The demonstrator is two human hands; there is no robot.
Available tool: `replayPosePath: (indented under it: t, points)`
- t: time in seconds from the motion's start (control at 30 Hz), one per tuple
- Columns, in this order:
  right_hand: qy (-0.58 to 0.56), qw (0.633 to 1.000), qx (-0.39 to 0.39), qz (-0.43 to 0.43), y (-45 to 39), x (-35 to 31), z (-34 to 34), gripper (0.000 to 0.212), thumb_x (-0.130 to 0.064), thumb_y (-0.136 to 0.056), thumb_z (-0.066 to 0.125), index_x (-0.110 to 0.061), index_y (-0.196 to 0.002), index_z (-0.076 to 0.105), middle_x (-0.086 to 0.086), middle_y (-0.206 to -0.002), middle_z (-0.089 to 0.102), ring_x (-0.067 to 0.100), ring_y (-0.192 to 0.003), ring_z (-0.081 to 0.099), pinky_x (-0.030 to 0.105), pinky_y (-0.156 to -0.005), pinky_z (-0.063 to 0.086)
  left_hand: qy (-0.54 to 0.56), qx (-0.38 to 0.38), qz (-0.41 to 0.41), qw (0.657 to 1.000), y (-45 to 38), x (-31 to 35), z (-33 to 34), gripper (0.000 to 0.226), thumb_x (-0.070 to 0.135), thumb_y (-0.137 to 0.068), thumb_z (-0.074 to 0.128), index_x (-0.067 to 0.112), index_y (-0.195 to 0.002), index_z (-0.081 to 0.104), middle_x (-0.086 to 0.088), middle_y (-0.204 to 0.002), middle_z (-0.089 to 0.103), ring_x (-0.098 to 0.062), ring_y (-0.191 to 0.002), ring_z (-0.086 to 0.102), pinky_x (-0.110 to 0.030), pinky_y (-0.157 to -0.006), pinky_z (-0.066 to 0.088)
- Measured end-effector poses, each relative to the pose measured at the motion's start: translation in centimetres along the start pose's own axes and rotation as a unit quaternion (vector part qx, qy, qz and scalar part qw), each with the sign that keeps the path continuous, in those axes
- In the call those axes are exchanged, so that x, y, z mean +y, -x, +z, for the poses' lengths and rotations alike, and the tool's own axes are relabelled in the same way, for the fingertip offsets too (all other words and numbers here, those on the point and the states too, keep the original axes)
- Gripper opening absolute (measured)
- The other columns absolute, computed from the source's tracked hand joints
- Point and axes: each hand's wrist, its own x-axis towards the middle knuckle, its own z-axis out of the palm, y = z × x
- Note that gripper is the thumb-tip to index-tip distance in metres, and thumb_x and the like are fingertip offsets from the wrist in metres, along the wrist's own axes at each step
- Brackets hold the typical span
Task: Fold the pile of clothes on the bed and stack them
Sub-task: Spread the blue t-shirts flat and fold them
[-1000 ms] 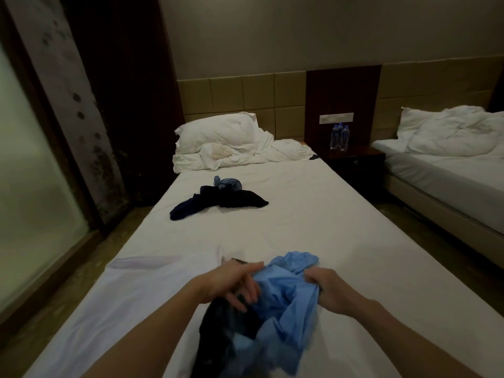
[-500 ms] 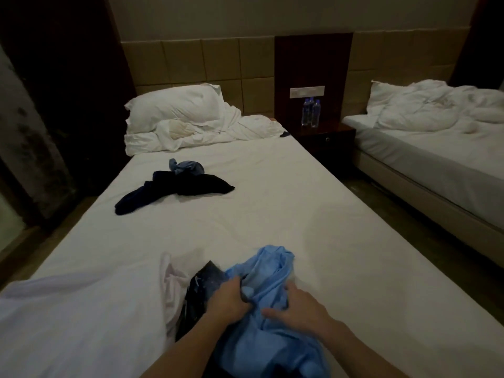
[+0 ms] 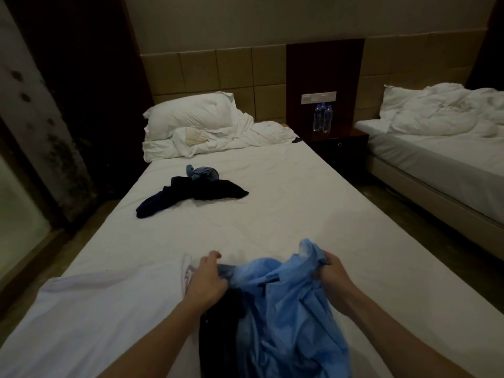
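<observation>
At the bottom centre of the frame, a crumpled light blue shirt [image 3: 289, 309] is bunched between both hands, its lower part cut off by the bottom edge. The left hand [image 3: 208, 279] grips the shirt's left edge with curled fingers; the fingertips are buried in fabric, so the exact pinch is hard to make out. The right hand [image 3: 331, 271], lower right of centre, holds a raised fold of the shirt in a closed grasp. Under the shirt and just below the left hand lies a dark garment [image 3: 221, 328], too shadowed to identify and partly hidden by the blue cloth. A pale garment [image 3: 114, 293] spreads across the lower left, barely distinct from the white bed [image 3: 313, 214] beneath.

Further up, left of centre, a second pile of dark clothes [image 3: 191, 195] sits on the sheet with a small blue-grey bundle [image 3: 203, 173] at its far edge. Beyond it, a pillow [image 3: 191, 113] rests on rumpled bedding. At upper right, water bottles [image 3: 323, 118] stand on a dark nightstand [image 3: 341, 143], beside a second bed [image 3: 436, 159] cut off by the frame's right edge.
</observation>
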Motion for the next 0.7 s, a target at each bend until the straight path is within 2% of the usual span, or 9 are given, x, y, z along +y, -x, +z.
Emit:
replayPosePath:
  t: [0.07,0.13,0.2,0.27,0.4,0.47,0.53,0.6,0.7]
  points:
    - [-0.043,0.998,-0.051,0.013,0.6,-2.1,0.1,0.022,-0.017,-0.100,0.054,-0.003,-0.092,0.069,0.012,-0.088,0.073,0.019,-0.071,0.071,0.027,-0.061,0.055,-0.089,-0.049,0.070,0.992,0.8,1.2,-0.5,0.104,0.031,-0.072,0.068,0.024,-0.158,0.010,-0.008,-0.159,0.019,-0.031,-0.139,0.036,-0.039,-0.110,0.037]
    - [-0.062,0.993,-0.099,0.026,1.2,-3.7,1.0,0.029,-0.030,-0.097,0.058,-0.004,-0.094,0.070,0.014,-0.097,0.071,0.024,-0.081,0.070,0.030,-0.070,0.056,-0.040,-0.101,0.191,0.976,1.8,4.4,-0.7,0.114,0.036,-0.070,0.072,0.040,-0.155,-0.003,0.005,-0.164,0.001,-0.017,-0.151,0.011,-0.035,-0.118,0.026]
    - [-0.053,0.992,-0.106,0.047,1.8,-5.2,1.9,0.024,-0.017,-0.101,0.052,-0.001,-0.108,0.067,0.023,-0.115,0.066,0.036,-0.101,0.066,0.030,-0.072,0.053,0.071,-0.156,0.274,0.946,2.6,7.7,-0.5,0.101,0.025,-0.077,0.077,0.045,-0.151,0.010,0.015,-0.160,0.014,0.000,-0.148,0.013,-0.023,-0.116,0.026]
    - [-0.019,0.991,-0.113,0.070,2.2,-6.3,2.5,0.030,-0.001,-0.101,0.043,0.013,-0.125,0.054,0.035,-0.130,0.055,0.050,-0.120,0.053,0.033,-0.073,0.050,0.136,-0.169,0.270,0.938,3.2,10.0,-1.1,0.069,0.019,-0.079,0.077,0.040,-0.135,0.043,0.018,-0.138,0.049,0.000,-0.130,0.046,-0.016,-0.102,0.040]
    - [-0.019,0.986,-0.151,0.075,2.8,-7.8,1.5,0.039,-0.021,-0.106,0.033,-0.004,-0.120,0.065,0.012,-0.116,0.070,0.021,-0.105,0.067,0.026,-0.076,0.053,0.217,-0.205,0.199,0.934,4.4,11.2,-3.0,0.011,0.013,-0.078,0.082,0.014,-0.083,0.072,0.011,-0.076,0.070,-0.001,-0.072,0.063,-0.021,-0.068,0.048]
    - [-0.012,0.984,-0.172,0.046,3.6,-8.7,1.2,0.043,-0.046,-0.101,0.041,-0.016,-0.110,0.071,0.005,-0.106,0.074,0.015,-0.096,0.070,0.028,-0.086,0.053,0.256,-0.186,0.191,0.929,4.8,11.0,-3.8,0.021,0.018,-0.077,0.084,0.003,-0.082,0.070,-0.004,-0.075,0.069,-0.009,-0.071,0.061,-0.028,-0.067,0.048]
    - [0.094,0.977,-0.188,0.023,3.8,-8.9,1.2,0.075,-0.075,-0.078,0.059,-0.018,-0.126,0.064,0.008,-0.120,0.069,0.021,-0.109,0.067,0.036,-0.099,0.051,0.269,-0.109,0.203,0.935,5.1,10.9,-4.5,0.031,0.015,-0.079,0.083,0.005,-0.070,0.054,-0.002,-0.065,0.051,-0.009,-0.063,0.047,-0.025,-0.060,0.038]
    - [0.240,0.945,-0.219,-0.032,4.1,-9.0,1.3,0.078,-0.062,-0.064,0.075,-0.016,-0.125,0.059,0.006,-0.119,0.066,0.021,-0.107,0.065,0.033,-0.093,0.053,0.261,-0.045,0.195,0.944,5.5,10.9,-5.4,0.037,0.012,-0.080,0.082,0.013,-0.074,0.045,0.000,-0.063,0.044,-0.009,-0.060,0.040,-0.020,-0.055,0.035]
    - [0.373,0.906,-0.177,-0.095,4.3,-9.1,0.5,0.035,-0.028,-0.064,0.064,-0.014,-0.094,0.051,0.005,-0.094,0.059,0.017,-0.083,0.058,0.033,-0.071,0.048,0.246,-0.069,0.157,0.954,6.2,10.3,-7.2,0.037,0.014,-0.081,0.081,0.018,-0.108,0.057,-0.006,-0.082,0.065,-0.013,-0.074,0.060,-0.019,-0.065,0.050]
